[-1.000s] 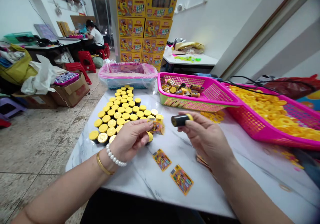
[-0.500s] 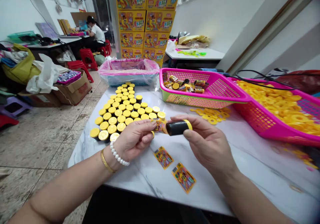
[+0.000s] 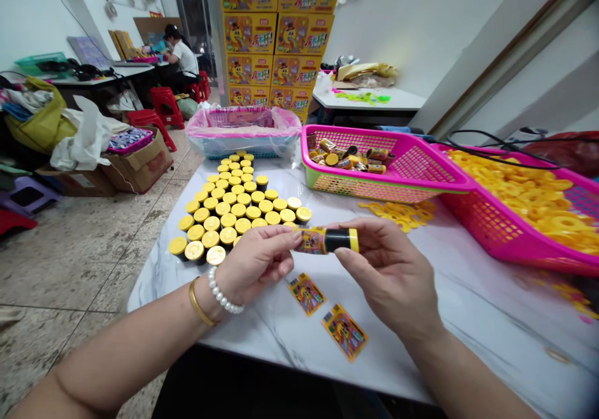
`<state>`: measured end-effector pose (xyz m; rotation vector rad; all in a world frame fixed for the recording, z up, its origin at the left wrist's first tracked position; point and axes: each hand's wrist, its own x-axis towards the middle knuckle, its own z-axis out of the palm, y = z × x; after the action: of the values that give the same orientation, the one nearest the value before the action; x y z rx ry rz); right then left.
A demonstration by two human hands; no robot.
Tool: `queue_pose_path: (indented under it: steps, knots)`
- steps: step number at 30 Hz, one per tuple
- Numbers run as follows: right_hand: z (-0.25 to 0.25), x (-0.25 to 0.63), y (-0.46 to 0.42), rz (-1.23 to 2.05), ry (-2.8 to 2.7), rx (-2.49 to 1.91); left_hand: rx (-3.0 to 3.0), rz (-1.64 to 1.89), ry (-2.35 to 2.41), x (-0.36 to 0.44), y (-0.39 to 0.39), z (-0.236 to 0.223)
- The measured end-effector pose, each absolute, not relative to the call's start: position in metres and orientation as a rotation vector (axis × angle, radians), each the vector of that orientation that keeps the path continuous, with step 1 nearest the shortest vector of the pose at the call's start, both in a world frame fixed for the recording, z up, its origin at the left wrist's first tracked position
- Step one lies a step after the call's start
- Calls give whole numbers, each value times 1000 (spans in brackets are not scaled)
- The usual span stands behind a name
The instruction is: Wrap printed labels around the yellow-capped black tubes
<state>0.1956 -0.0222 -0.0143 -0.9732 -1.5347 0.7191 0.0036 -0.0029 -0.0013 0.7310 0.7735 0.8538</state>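
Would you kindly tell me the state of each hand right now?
Left hand: closed, holding the printed sleeve.
Right hand: closed, holding the yellow-capped black tube.

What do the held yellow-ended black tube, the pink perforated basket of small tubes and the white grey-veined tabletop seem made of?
Yellow-ended black tube: probably hard plastic, slightly glossy; its sides look smooth and rigid.
Pink perforated basket: moulded plastic, satin, judging by even colour and regular holes.
White grey-veined tabletop: smooth, softly reflective marble pattern; laminate or stone, unclear.
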Motion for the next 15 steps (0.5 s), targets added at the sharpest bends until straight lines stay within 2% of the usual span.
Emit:
queue_pose_path:
  steps: [5, 15]
  knots:
    - [-15, 203, -19, 736, -1538, -948, 811, 827, 796, 1, -3, -3]
    - [-15, 201, -17, 1072, -1396, -935, 943, 845, 877, 2, -4, -3]
